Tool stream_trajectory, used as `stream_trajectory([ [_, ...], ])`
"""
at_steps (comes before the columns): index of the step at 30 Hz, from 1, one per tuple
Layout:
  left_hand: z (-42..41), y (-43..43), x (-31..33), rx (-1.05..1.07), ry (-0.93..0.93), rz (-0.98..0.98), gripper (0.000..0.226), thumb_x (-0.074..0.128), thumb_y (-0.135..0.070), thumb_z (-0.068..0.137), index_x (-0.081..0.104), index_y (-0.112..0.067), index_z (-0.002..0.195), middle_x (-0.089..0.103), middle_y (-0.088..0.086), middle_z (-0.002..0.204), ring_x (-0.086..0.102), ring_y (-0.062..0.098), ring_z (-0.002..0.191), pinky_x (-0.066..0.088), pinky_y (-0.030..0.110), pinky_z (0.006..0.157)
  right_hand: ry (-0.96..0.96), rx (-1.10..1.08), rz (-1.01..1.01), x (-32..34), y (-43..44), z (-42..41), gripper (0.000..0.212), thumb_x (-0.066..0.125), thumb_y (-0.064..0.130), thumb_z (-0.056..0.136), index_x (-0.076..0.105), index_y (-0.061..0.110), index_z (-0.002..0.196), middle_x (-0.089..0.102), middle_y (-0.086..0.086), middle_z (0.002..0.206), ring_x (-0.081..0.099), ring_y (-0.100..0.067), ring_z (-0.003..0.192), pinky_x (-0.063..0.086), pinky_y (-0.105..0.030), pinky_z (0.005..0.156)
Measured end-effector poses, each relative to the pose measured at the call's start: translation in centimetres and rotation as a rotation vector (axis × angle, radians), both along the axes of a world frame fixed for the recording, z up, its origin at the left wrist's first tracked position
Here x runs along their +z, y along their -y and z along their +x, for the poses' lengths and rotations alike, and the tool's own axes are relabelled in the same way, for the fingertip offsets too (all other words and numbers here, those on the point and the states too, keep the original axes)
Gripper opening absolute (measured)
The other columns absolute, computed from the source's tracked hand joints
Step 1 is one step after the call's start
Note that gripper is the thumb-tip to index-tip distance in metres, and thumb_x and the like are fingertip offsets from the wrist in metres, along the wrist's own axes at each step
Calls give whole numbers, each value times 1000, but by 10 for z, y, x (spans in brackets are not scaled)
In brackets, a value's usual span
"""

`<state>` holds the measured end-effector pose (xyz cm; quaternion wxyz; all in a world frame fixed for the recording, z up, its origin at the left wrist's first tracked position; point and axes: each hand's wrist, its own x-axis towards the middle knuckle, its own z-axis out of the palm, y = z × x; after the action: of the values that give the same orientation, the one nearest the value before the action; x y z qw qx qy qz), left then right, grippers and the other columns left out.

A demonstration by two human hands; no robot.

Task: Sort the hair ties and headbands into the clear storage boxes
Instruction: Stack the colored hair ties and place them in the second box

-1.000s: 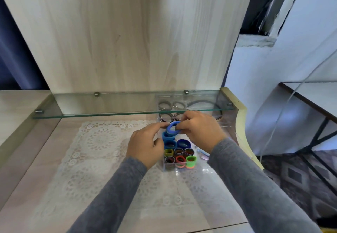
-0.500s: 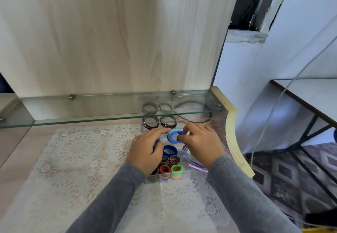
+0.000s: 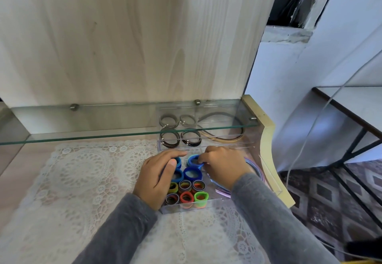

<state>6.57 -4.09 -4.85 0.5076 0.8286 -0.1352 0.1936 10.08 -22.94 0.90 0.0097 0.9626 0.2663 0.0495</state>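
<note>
Change: blue hair tie (image 3: 194,160), held above the box a second ago, now sits low in the far row of the front clear box (image 3: 186,208); both hands have dropped with it.
Right hand (image 3: 223,166): fingertips pinch the tie's rim.
Left hand (image 3: 157,179): fingers loosely extended at the box's left side, thumb against a second blue tie (image 3: 179,161); grip cannot be told.
Near rows: small coloured ties (image 3: 186,191), upright.
Rear clear box (image 3: 227,145): dark ties (image 3: 170,139), under the glass shelf (image 3: 103,133).
Headbands (image 3: 255,167): just right of the right hand.
Base: lace mat (image 3: 82,170) on the worktop (image 3: 18,164).
</note>
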Motion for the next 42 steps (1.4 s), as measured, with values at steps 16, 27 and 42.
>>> stream_trajectory([
  [16, 1, -5, -2, 92, 1, -137, 32, 32, -38, 96, 62, -35, 106, 65, -18, 104, 62, 11, 103, 53, 39, 85, -106, -231, 142, 16, 1, -9, 25, 47, 6, 83, 44, 20, 103, 63, 0, 103, 52, -22, 101, 39, -36, 93],
  [27, 1, -6, -1, 159, 14, -143, 34, 34, -35, 93, 64, -23, 104, 65, -15, 102, 61, 9, 100, 53, 34, 85, 9, -211, -16, 5, -23, -9, 29, 51, 13, 84, 45, 20, 111, 66, -3, 99, 52, -26, 103, 37, -40, 87],
  [42, -4, -9, 4, 185, 29, -54, 38, 33, -36, 93, 65, -20, 106, 65, -14, 102, 60, 6, 100, 52, 31, 84, -6, -266, 18, 6, -23, -12, 25, 55, 19, 87, 45, 22, 110, 66, -1, 101, 52, -25, 106, 37, -42, 92],
])
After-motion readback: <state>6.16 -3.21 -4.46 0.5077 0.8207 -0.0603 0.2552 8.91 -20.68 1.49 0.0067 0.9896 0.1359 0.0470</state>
